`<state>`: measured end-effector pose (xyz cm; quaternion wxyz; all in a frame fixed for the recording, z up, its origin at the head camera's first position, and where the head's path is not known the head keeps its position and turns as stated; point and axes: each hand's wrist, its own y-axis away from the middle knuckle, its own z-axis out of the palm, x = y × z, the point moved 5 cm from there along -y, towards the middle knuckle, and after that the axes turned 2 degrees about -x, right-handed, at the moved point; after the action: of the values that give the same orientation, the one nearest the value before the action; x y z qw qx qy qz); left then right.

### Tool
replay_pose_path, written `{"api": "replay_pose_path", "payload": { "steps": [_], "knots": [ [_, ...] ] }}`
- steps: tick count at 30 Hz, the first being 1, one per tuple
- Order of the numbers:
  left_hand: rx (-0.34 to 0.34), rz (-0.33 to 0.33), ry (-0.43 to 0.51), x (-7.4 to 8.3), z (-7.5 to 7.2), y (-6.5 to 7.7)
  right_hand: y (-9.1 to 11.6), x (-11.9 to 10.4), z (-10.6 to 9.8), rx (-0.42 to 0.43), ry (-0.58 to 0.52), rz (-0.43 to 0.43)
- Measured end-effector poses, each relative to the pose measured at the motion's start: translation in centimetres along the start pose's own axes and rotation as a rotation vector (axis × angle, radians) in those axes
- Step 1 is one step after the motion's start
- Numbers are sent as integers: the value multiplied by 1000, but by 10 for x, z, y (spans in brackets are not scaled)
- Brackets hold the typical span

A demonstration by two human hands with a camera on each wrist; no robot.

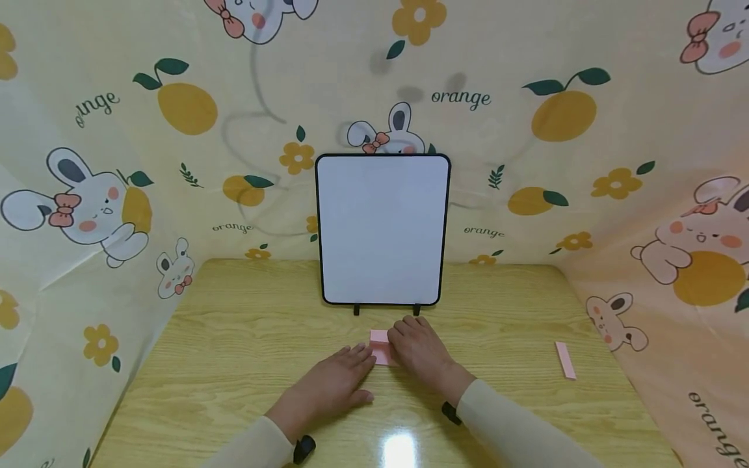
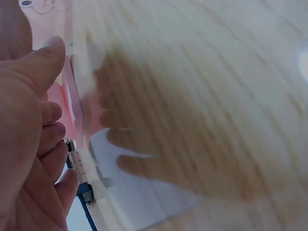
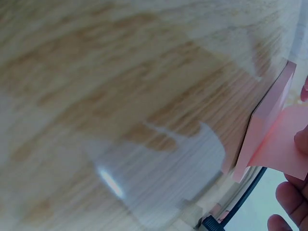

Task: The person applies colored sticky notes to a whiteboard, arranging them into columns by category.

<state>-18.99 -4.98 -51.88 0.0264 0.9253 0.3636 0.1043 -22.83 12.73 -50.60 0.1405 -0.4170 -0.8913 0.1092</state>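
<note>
The right hand point(image 1: 421, 354) pinches the raised flap of a folded pink paper piece point(image 1: 380, 336) on the yellowish wood-grain counter point(image 1: 234, 364), before a black-framed white rectangular board point(image 1: 383, 227). The left hand point(image 1: 330, 383), fingers extended and gripping nothing, reaches the paper's left edge. A narrow pink strip point(image 1: 565, 361) lies well to the right.

Left hand point(image 1: 326, 387): fingers extended, tips at the left edge of the pink paper point(image 1: 382, 353)
Right hand point(image 1: 421, 351): fingers curled at the paper's right side
Pink strip point(image 1: 565, 361): on the wood-grain table point(image 1: 234, 364), well apart to the right
Whiteboard point(image 1: 383, 227): upright behind the paper, on two black feet point(image 1: 357, 310)
Cloth point(image 1: 345, 65): printed rabbits point(image 1: 96, 211), oranges point(image 1: 187, 108) and flowers point(image 1: 419, 16)
</note>
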Motion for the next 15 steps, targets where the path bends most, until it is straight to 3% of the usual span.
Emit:
{"api": "replay_pose_path", "payload": {
  "steps": [15],
  "knots": [
    [-11,55,-55,-1,14,-11,-7,8,3,24,19,0]
  ]
}}
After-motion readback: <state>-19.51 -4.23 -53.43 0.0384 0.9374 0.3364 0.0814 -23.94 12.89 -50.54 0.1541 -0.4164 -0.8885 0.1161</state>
